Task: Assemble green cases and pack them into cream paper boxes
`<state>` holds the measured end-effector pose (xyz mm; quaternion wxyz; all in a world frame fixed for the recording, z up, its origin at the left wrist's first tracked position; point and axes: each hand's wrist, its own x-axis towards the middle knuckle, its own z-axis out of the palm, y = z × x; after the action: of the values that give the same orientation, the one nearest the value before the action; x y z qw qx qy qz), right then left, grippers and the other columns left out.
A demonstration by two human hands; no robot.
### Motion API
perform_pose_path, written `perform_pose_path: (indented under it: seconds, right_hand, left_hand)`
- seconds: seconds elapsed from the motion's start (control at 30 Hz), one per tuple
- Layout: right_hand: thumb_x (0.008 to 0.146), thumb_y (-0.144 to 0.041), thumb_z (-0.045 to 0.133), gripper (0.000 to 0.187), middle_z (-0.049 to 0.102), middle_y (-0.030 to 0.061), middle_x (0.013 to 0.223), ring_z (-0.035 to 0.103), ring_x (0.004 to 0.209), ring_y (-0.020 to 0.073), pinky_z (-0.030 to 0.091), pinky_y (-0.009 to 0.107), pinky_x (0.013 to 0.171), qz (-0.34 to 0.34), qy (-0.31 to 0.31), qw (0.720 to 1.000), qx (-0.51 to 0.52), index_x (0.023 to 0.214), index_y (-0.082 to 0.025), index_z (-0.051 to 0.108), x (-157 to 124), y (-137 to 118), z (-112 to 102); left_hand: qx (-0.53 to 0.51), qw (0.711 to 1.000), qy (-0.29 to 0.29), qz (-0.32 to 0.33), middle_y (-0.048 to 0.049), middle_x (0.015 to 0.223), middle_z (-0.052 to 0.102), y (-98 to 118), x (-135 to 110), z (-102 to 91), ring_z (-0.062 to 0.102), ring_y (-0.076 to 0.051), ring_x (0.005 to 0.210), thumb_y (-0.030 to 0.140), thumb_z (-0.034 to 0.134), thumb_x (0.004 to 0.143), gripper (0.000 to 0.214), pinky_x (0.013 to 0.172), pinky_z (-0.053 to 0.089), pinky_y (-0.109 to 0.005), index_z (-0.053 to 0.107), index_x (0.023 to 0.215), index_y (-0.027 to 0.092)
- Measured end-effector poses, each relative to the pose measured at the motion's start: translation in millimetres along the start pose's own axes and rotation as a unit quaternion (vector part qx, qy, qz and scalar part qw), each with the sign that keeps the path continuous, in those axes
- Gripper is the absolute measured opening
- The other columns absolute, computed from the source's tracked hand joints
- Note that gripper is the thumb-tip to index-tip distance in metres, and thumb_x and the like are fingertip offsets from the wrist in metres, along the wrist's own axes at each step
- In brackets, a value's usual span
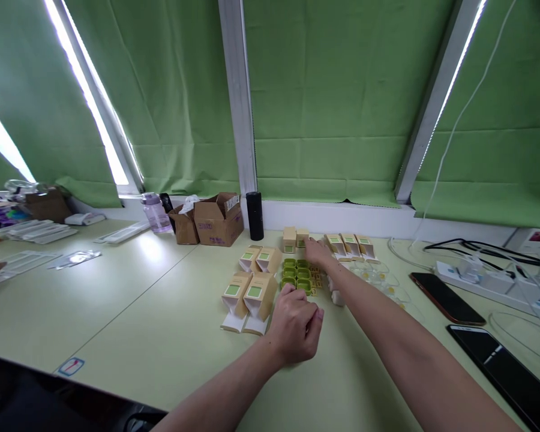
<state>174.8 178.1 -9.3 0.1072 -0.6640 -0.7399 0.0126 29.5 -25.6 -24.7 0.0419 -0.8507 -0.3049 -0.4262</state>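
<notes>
Fingers curled in, left hand (296,327) hung by the tubs (303,285); right hand (315,252), grip impossible to tell, was at the boxes (289,236) near the table's (162,336) back edge, probably grouped for reach!

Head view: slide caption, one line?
Right hand at rear tan boxes; curled left hand near green containers.

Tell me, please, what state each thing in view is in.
Left hand, grip curled shut
Right hand, grip partly hidden
Small boxes, upright
Front cartons, open
Right carton row, open
Green cups, in rows
Cardboard boxes, open
Phone screens, dark
Lilac bottle, upright
Black cylinder, upright
Green blinds, lowered
</notes>
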Motion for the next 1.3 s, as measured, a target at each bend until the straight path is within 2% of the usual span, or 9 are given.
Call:
perform_pose_path:
  seconds: [0.3, 0.43, 0.57, 0.67, 0.77, 0.9, 1.03, 1.2, 1.3]
  right_hand:
    - [0.103, -0.039, 0.068, 0.038, 0.065, 0.0106, 0.136, 0.069, 0.115, 0.0255, 0.061, 0.047, 0.097, 0.007, 0.01, 1.0, 0.026, 0.135, -0.019, 0.063, -3, -4, -4]
    - [0.103, -0.034, 0.067, 0.036, 0.066, 0.0114, 0.136, 0.067, 0.119, 0.0271, 0.058, 0.048, 0.101, 0.018, 0.051, 0.997, 0.059, 0.135, -0.019, 0.064, -14, 1, -9]
    - [0.098, -0.008, 0.053, 0.036, 0.073, 0.0127, 0.126, 0.061, 0.125, 0.0291, 0.049, 0.04, 0.102, 0.016, 0.115, 0.988, 0.105, 0.131, -0.018, 0.067, -45, 8, -15]
    - [0.1, -0.008, 0.042, 0.037, 0.073, 0.0096, 0.127, 0.061, 0.122, 0.0259, 0.047, 0.035, 0.096, 0.015, 0.16, 0.977, 0.137, 0.125, -0.021, 0.067, -82, 12, -19]
    - [0.103, -0.016, 0.042, 0.03, 0.075, 0.0059, 0.122, 0.065, 0.114, 0.0227, 0.047, 0.031, 0.086, 0.004, 0.177, 0.971, 0.16, 0.12, -0.024, 0.066, -123, 14, -24]
    - [0.101, -0.023, 0.049, 0.021, 0.079, 0.0009, 0.099, 0.07, 0.085, 0.0205, 0.041, 0.029, 0.069, -0.017, 0.126, 0.967, 0.223, 0.114, -0.027, 0.065, -173, 12, -27]
    - [0.1, -0.025, 0.055, 0.013, 0.079, -0.0004, 0.087, 0.07, 0.077, 0.0205, 0.032, 0.029, 0.063, -0.025, 0.031, 0.984, 0.173, 0.103, -0.027, 0.067, -206, 6, -18]
    - [0.101, -0.026, 0.055, 0.013, 0.08, 0.0035, 0.094, 0.071, 0.084, 0.0219, 0.027, 0.029, 0.064, -0.052, -0.009, 0.992, 0.116, 0.105, -0.025, 0.067, -219, 3, -6]
    - [0.101, -0.024, 0.055, 0.013, 0.08, 0.0042, 0.095, 0.071, 0.084, 0.022, 0.027, 0.03, 0.064, -0.07, -0.014, 0.992, 0.101, 0.104, -0.025, 0.068, -219, 3, -7]
  left_hand:
    - [-0.016, 0.998, -0.043, 0.041, -0.0005, 0.052, 0.05, 3, 0, -1.1, 0.042, -0.016, 0.06, 0.02, 0.049, 0.095, 0.036, 0.074, 0.033, -0.041, 0.04, 0.06, 0.02]
    - [-0.029, 0.995, -0.068, 0.066, 0.0003, 0.052, 0.049, 3, 0, -2.5, 0.04, -0.016, 0.059, 0.019, 0.051, 0.093, 0.036, 0.072, 0.032, -0.04, 0.038, 0.06, 0.02]
    - [-0.042, 0.992, -0.091, 0.081, 0.0014, 0.05, 0.046, 4, 0, -3.8, 0.039, -0.015, 0.059, 0.019, 0.054, 0.09, 0.035, 0.071, 0.032, -0.039, 0.037, 0.06, 0.02]
    - [-0.043, 0.99, -0.104, 0.087, 0.0016, 0.049, 0.044, 6, 0, -3.9, 0.039, -0.016, 0.058, 0.02, 0.055, 0.088, 0.034, 0.07, 0.031, -0.039, 0.038, 0.059, 0.02]
    - [-0.04, 0.99, -0.106, 0.089, 0.0015, 0.049, 0.044, 7, -1, -3.6, 0.04, -0.016, 0.058, 0.019, 0.056, 0.086, 0.032, 0.07, 0.032, -0.039, 0.04, 0.058, 0.02]
    - [-0.043, 0.992, -0.086, 0.083, 0.0012, 0.05, 0.047, 5, 1, -3.9, 0.043, -0.016, 0.058, 0.018, 0.055, 0.085, 0.031, 0.07, 0.032, -0.038, 0.04, 0.058, 0.02]
    - [-0.04, 0.997, -0.047, 0.052, -0.0002, 0.054, 0.052, 1, 4, -7.4, 0.046, -0.016, 0.058, 0.02, 0.053, 0.089, 0.031, 0.067, 0.033, -0.038, 0.044, 0.059, 0.021]
    - [-0.042, 0.999, -0.007, -0.033, -0.0017, 0.06, 0.06, -10, 10, -15.7, 0.053, -0.016, 0.06, 0.022, 0.05, 0.096, 0.03, 0.067, 0.038, -0.035, 0.056, 0.066, 0.02]
    - [-0.051, 0.992, 0.013, -0.116, -0.0026, 0.067, 0.066, -15, 19, -23.1, 0.059, -0.017, 0.064, 0.027, 0.049, 0.1, 0.03, 0.068, 0.041, -0.033, 0.062, 0.073, 0.019]
